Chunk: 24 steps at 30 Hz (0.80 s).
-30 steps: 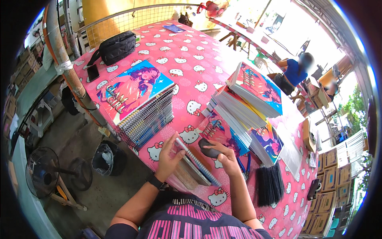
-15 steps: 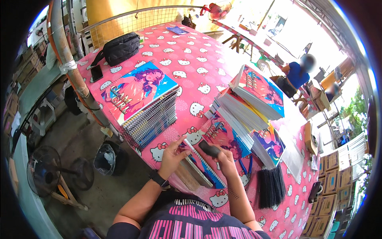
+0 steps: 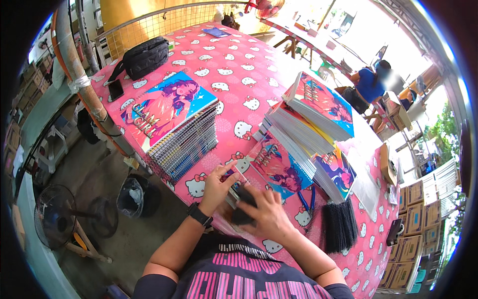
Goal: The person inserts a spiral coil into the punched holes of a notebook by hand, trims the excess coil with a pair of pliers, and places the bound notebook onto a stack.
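My left hand (image 3: pixel 217 188) pinches the upper end of a thin notebook (image 3: pixel 239 174) at the table's near edge. Over the same notebook is my right hand (image 3: pixel 269 212), its fingers around a dark, block-shaped tool (image 3: pixel 244 205); motion blurs its outline, and the hands cover most of the notebook. Just right of them lies an illustrated notebook cover on loose pages (image 3: pixel 281 164). Blue-handled pliers (image 3: pixel 307 200) rest beside a bundle of black binding coils (image 3: pixel 338 229). To the left stands a stack of coil-bound notebooks (image 3: pixel 181 147).
Fanned stacks of unbound pages (image 3: pixel 318 117) stand on the right of the pink tablecloth (image 3: pixel 229 65). A black bag (image 3: pixel 145 59) and a phone (image 3: pixel 116 90) lie at the far left. A pole (image 3: pixel 87 94) rises by the left edge. Another person (image 3: pixel 369 84) sits beyond.
My right hand has moved left and down with the dark tool, from beside the notebook to over it. My left hand still holds the notebook's end. The whole view has shifted slightly.
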Tool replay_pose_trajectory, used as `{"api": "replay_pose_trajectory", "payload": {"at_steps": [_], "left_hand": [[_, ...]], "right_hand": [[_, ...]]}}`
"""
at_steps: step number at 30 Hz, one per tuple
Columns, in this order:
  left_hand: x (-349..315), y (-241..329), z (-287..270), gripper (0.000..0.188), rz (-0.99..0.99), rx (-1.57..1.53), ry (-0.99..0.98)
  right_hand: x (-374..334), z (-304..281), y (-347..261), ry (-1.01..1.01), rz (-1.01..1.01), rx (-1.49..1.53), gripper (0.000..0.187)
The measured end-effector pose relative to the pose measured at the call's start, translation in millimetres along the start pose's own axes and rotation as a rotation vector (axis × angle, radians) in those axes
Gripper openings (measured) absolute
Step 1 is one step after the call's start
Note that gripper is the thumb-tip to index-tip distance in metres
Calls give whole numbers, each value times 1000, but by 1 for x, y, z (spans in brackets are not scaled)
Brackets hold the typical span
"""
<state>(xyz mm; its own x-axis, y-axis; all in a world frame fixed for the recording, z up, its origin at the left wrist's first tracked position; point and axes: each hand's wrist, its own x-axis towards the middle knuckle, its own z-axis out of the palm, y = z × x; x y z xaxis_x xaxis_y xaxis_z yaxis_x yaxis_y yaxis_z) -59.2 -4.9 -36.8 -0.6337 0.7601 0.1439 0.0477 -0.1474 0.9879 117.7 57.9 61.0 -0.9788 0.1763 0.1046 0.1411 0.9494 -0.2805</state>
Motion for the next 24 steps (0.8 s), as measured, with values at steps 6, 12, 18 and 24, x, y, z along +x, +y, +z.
{"api": "replay_pose_trajectory", "payload": {"at_steps": [6, 12, 18, 24], "left_hand": [[-9, 12, -15, 42, 98, 77, -45], [-13, -9, -7, 44, 82, -179, -35], [-17, -1, -14, 43, 10, -96, -53], [-14, 4, -18, 39, -16, -155, -69]], "right_hand": [[2, -40, 36, 222, 90, 421, 55], [-4, 22, 58, 52, 359, 1150, 66], [-3, 47, 71, 211, 296, 1291, 53], [13, 54, 74, 174, 432, 1067, 60]]}}
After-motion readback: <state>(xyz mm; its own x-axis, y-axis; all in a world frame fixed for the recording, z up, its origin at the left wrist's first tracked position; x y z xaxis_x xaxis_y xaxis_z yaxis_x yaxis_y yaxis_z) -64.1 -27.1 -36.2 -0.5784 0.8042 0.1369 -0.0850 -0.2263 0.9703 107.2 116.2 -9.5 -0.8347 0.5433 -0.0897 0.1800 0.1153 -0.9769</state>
